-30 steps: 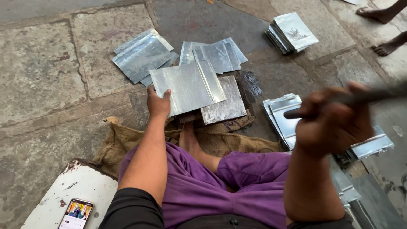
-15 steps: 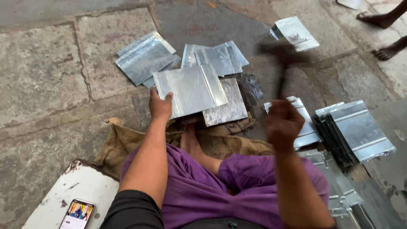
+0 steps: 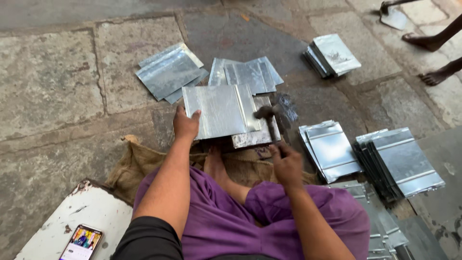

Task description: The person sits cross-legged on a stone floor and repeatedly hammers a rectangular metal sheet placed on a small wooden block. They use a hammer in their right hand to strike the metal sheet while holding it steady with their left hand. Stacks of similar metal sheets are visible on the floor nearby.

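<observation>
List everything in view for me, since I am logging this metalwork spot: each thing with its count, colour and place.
metal sheet being worked: one, silver, centre, on other sheets over a block
hammer: one, dark, head at the sheet's right edge
loose sheet piles: two, silver, on the stone beyond the worked sheet
sheet stack: one, silver, upper right
sheet stacks: two, silver with dark edges, right
more sheets: several, silver, lower right
burlap sack: one, brown, under the legs
white board: one, chipped, lower left
phone: one, screen lit, on the board
another person's feet: two, bare, top right
purple garment: one, over the lap
left hand: holds the sheet's left edge
right hand: grips the hammer handle
</observation>
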